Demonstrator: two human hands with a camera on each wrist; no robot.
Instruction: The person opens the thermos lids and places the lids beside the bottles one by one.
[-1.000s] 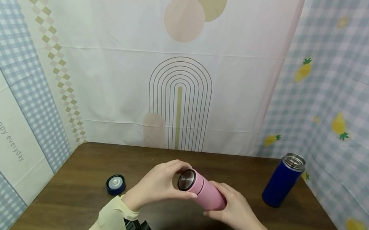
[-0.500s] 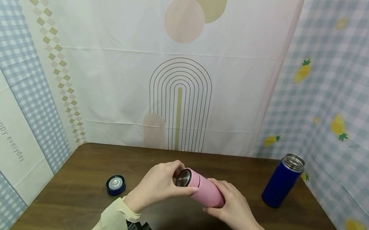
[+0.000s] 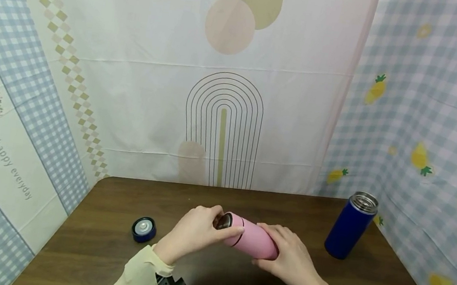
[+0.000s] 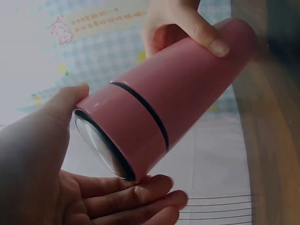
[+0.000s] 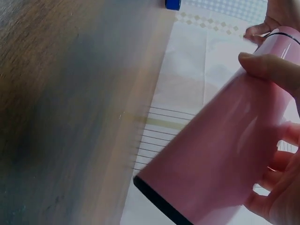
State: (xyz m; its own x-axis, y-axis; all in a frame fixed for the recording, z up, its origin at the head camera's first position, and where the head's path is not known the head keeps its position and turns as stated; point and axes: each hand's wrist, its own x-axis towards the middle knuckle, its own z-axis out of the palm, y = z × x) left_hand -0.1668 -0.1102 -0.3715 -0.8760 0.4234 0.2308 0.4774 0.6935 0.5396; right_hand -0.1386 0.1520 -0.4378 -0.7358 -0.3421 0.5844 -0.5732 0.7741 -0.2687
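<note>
Both hands hold a pink thermos [image 3: 260,242] tilted over the table, its lid end up and to the left. My left hand [image 3: 194,231] has the pink lid [image 4: 126,126] between thumb and fingers, the thumb on one side and the fingertips at the other edge. A steel disc [image 4: 98,143] with a black ring tops that lid, and a black seam parts it from the body. Around the lower body, my right hand [image 3: 292,264] grips with thumb and fingers on opposite sides. The dark base of the thermos shows in the right wrist view.
A blue thermos [image 3: 348,231] stands uncapped at the right, its steel mouth showing. At the left a dark blue lid [image 3: 143,229] lies with its inner side up on the brown wooden table [image 3: 81,257]. Patterned cloth [image 3: 152,104] hangs behind and along both sides.
The pink thermos has tipped flatter, its lid end swinging slightly left, and its steel top has turned away from the head camera. Both hands keep their hold.
</note>
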